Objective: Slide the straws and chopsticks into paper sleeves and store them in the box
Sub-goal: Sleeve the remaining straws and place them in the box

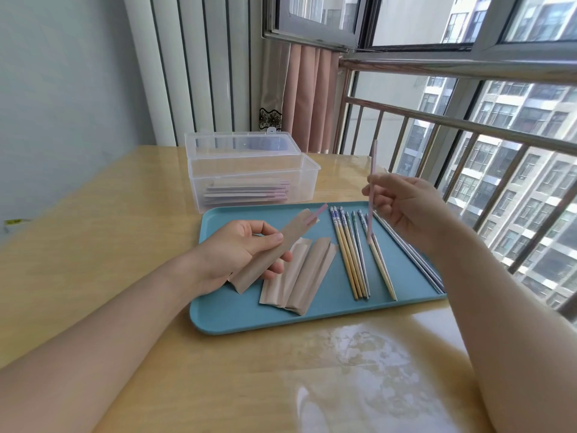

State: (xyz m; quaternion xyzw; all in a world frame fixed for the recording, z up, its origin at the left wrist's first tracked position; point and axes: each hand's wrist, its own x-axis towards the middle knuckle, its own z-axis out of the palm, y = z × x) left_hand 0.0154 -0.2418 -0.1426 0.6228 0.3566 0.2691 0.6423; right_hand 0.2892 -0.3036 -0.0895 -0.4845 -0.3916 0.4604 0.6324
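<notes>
The left hand (240, 248) pinches a brown paper sleeve (265, 254) between thumb and fingers, holding it slanted above the left part of the blue tray (312, 317); a pink straw tip (319, 211) pokes out of its far end. The right hand (402, 207) is closed around a second pink straw (372, 182), held nearly upright over the tray's far right part, its lower end just above the chopsticks.

On the tray, a few empty paper sleeves (299, 273) lie side by side near the middle. To their right lie wooden chopsticks with blue-and-white patterned tops (349, 254), then a plain pale pair (382, 270), and along the right edge what look like metal chopsticks (412, 254), though the glare makes that hard to confirm.

Beyond the tray's far edge stands a clear plastic box (253, 179) with its lid (240, 145) tipped open at the back. Several filled sleeves (246, 195) with pink ends are stacked inside it. Tray and box rest on a glossy wooden surface (125, 292), with a window railing (468, 126) to the right.
</notes>
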